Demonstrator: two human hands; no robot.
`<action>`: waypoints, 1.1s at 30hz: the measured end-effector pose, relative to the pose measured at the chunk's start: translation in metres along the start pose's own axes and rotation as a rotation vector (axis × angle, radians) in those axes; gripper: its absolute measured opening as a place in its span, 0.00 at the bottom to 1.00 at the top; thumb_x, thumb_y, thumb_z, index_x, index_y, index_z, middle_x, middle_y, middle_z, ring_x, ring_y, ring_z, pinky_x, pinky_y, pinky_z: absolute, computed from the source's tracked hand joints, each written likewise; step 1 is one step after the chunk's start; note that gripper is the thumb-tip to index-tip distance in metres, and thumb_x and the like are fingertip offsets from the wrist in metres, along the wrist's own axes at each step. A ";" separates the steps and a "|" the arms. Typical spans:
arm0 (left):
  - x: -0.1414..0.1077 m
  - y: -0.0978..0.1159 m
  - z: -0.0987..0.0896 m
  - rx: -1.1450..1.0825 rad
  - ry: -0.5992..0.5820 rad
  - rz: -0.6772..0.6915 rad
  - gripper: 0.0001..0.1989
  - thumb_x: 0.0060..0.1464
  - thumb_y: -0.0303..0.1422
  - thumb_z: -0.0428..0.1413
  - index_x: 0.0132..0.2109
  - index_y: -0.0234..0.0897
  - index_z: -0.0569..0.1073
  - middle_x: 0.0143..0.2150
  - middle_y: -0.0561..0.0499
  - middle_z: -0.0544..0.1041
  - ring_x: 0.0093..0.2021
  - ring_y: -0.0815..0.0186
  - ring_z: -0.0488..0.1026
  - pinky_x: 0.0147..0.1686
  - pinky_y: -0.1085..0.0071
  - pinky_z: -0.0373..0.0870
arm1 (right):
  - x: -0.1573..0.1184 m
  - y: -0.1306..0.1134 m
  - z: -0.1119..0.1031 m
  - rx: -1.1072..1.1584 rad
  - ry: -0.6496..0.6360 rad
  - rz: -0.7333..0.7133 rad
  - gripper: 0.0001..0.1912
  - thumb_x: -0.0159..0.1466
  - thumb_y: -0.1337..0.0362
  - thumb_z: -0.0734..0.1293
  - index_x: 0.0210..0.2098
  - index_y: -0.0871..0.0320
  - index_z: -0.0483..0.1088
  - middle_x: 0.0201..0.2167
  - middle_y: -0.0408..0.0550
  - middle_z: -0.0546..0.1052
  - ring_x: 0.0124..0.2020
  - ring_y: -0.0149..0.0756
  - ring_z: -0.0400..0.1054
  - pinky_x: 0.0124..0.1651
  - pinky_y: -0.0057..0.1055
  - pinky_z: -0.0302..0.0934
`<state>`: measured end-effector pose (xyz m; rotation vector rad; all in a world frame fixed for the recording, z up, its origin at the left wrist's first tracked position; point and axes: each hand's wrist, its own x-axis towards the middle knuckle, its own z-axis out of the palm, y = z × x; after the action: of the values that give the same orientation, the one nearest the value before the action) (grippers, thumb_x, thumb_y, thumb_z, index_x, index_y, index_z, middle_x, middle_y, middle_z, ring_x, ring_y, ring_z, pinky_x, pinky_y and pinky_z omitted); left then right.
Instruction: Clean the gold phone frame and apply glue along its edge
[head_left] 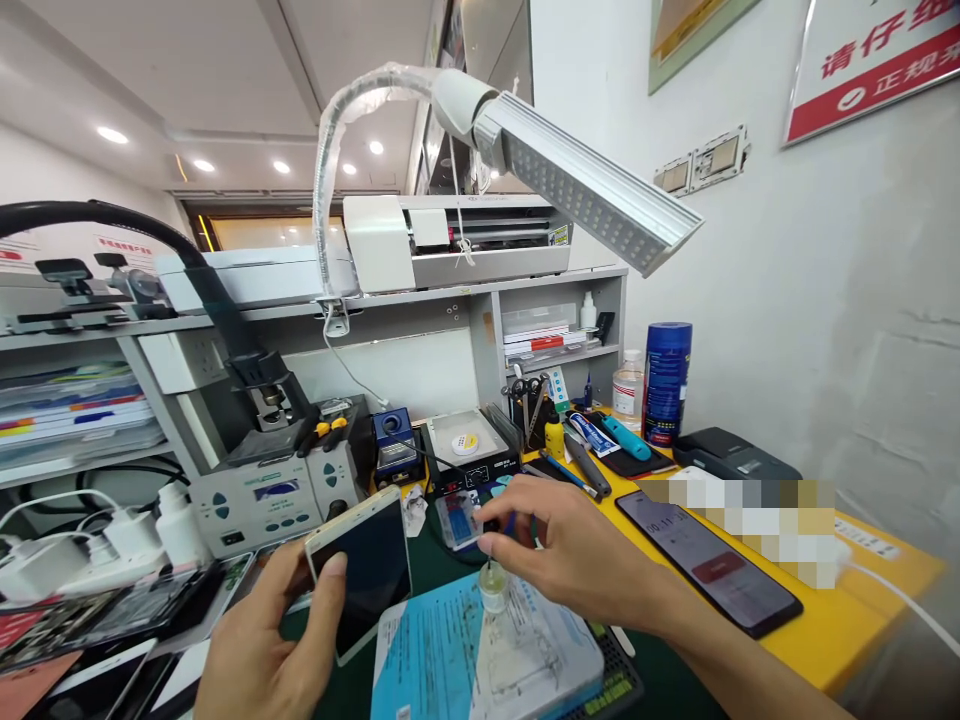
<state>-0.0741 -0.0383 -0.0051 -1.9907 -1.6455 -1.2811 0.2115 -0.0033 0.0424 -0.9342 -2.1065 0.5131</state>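
In the lower left, my left hand (274,625) is wrapped round a white-framed smartphone (367,565), held tilted with its dark screen facing right. My right hand (559,535) pinches a small dark cap with a thin stem (490,530) between thumb and fingertips. Directly below it stands a small glass bottle (494,588) of pale yellowish liquid, and the stem reaches to its mouth; how far it goes in is hard to see. The bottle rests on a blue and white box (442,650).
To the right, a phone (709,560) with a lit screen lies on the yellow surface (817,635). A soldering station (395,445) and a grey rework unit (270,500) stand behind. Overhead hangs an LED lamp (592,180). Phone parts (105,610) pile up at left.
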 end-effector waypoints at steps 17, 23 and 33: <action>-0.006 0.014 0.005 0.106 0.129 0.140 0.09 0.67 0.42 0.47 0.43 0.44 0.68 0.25 0.57 0.77 0.20 0.64 0.77 0.18 0.74 0.67 | -0.003 0.002 0.000 -0.016 0.007 0.018 0.08 0.67 0.60 0.70 0.44 0.52 0.79 0.36 0.44 0.78 0.32 0.32 0.69 0.34 0.29 0.61; -0.004 0.015 0.004 0.140 0.127 0.162 0.11 0.68 0.43 0.45 0.43 0.45 0.67 0.23 0.57 0.76 0.18 0.65 0.76 0.16 0.74 0.65 | -0.001 0.000 0.003 -0.029 -0.035 0.028 0.07 0.66 0.63 0.71 0.42 0.51 0.81 0.33 0.43 0.77 0.30 0.32 0.68 0.31 0.29 0.58; -0.009 0.012 0.008 0.028 0.077 0.141 0.10 0.69 0.43 0.46 0.43 0.46 0.67 0.28 0.56 0.77 0.22 0.65 0.77 0.19 0.74 0.68 | 0.000 0.000 0.003 0.011 0.001 0.108 0.08 0.66 0.59 0.71 0.42 0.52 0.80 0.35 0.42 0.79 0.31 0.32 0.67 0.34 0.28 0.60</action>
<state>-0.0592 -0.0426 -0.0125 -1.9766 -1.4523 -1.2592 0.2092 -0.0031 0.0407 -1.0456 -2.0579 0.5783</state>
